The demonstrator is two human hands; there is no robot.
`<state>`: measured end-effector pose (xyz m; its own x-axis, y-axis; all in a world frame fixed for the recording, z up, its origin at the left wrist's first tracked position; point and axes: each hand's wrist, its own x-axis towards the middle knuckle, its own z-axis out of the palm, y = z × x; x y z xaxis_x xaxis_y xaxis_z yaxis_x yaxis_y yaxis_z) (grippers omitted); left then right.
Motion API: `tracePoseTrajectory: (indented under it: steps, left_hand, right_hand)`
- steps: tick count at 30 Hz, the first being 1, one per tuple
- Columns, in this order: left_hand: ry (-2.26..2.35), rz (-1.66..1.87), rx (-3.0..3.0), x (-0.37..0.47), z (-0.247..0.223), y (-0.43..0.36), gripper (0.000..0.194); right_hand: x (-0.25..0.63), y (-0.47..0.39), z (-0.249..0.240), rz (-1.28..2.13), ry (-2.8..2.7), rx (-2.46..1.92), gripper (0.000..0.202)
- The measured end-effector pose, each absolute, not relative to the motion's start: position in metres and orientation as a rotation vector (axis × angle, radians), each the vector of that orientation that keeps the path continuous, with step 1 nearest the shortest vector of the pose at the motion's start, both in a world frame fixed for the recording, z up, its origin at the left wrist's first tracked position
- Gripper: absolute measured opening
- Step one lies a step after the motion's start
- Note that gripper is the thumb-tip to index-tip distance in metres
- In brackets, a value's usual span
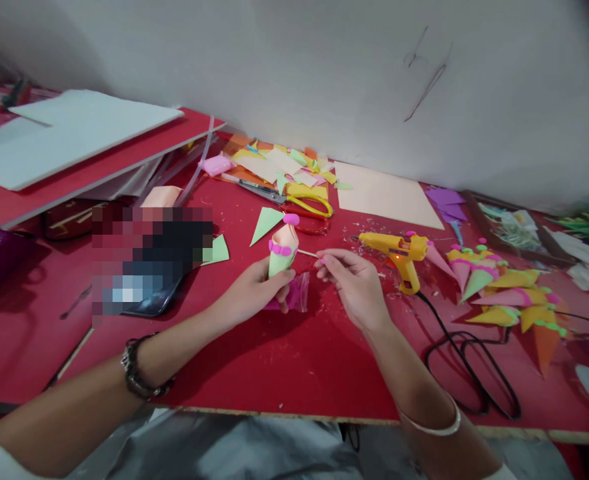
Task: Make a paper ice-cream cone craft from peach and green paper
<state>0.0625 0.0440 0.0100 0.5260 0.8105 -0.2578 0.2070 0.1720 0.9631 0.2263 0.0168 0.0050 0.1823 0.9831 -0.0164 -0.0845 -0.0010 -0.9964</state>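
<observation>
My left hand (pixel 269 287) holds a small light green paper cone (pixel 280 263) upright. Pink pieces ring the cone's upper part, peach paper rises inside it, and a pink ball (pixel 291 219) tops it. Between the thumb and fingers of my right hand (pixel 347 283) is a thin stick (pixel 308 253), its tip close to the cone's pink ring; a bit of pink shows at those fingertips. Under my left hand lies a clear packet (pixel 300 293) with pink material. A green paper triangle (pixel 265 225) rests behind the cone.
A yellow glue gun (pixel 394 248) with a black cord stands to the right, beside several finished cones (pixel 514 297). Yellow-handled scissors (pixel 279 197) and paper scraps (pixel 284 167) lie behind. At left are a phone (pixel 154 293) and a raised board (pixel 89 133).
</observation>
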Motion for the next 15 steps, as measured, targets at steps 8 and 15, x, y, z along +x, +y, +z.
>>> tracePoseTrajectory:
  steps: [8, 15]
  left_hand:
    - [0.965, 0.534, 1.368, 0.062, 0.0092, 0.0438, 0.031]
    - [0.969, 0.537, 1.393, 0.0623, 0.0083, 0.0438, 0.032]
  right_hand:
    - [0.2244, 0.0169, 0.0058, 1.171, -0.949, -1.172, 0.014]
    - [0.2259, 0.0162, 0.0072, 1.114, -1.008, -1.237, 0.015]
